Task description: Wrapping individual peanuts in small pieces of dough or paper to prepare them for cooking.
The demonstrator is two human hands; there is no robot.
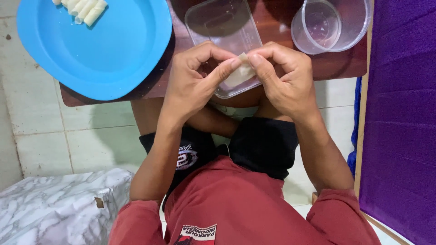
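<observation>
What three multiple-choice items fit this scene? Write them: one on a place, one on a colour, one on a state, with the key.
1. Where do the finished white rolls lie?
A. in the round clear tub
B. on the far edge of the plate
C. on the floor tiles

2. What colour is the plate?
A. blue
B. red
C. green

3. What are the two hands doing with the pale wrapper piece?
A. resting flat beside it
B. only the left hand touches it
C. both pinch it between fingertips

Key: 1 B, the rolls sit in a row at the plate's top rim. 2 A, the plate is plainly bright blue. 3 C, the left hand and right hand meet on the piece above the clear rectangular container, with the round clear tub off to the right.
</observation>
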